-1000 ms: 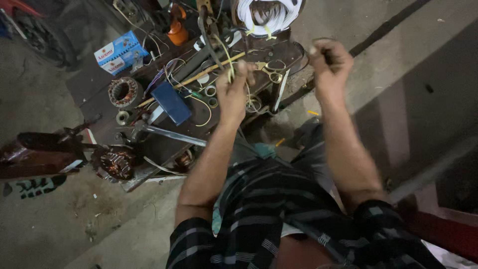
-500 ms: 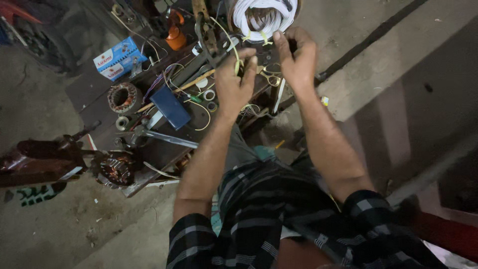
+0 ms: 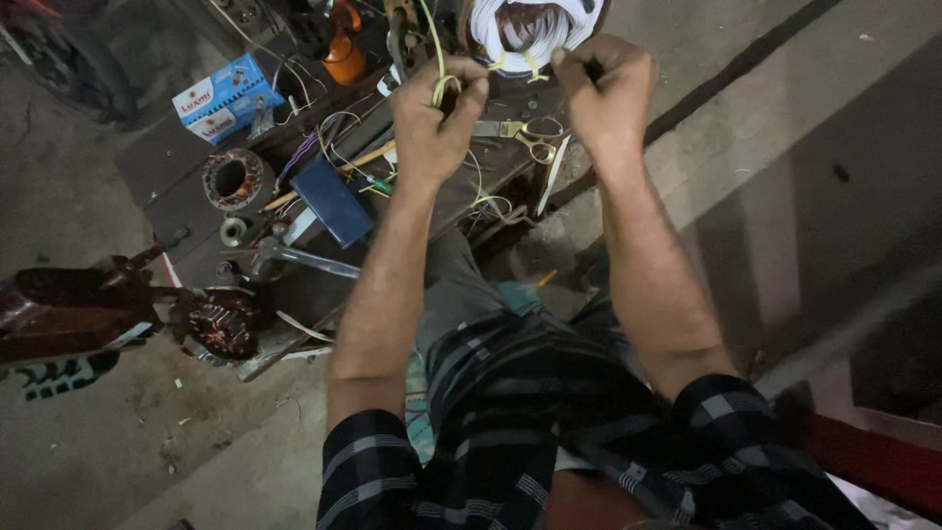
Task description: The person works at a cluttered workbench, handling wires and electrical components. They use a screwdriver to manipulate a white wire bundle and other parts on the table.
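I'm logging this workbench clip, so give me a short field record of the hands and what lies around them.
left hand: pinching a yellow strand
right hand: closed at the white coil
scissors: flat between the hands
blue box: left of the left forearm
bench: dark, cluttered with wires

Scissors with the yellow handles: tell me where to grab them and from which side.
Take the scissors by the two yellow loop handles, which point toward the right hand. Come from above on that side: they lie flat on the board, loops bare, while the blades run under the left hand and loose wires.
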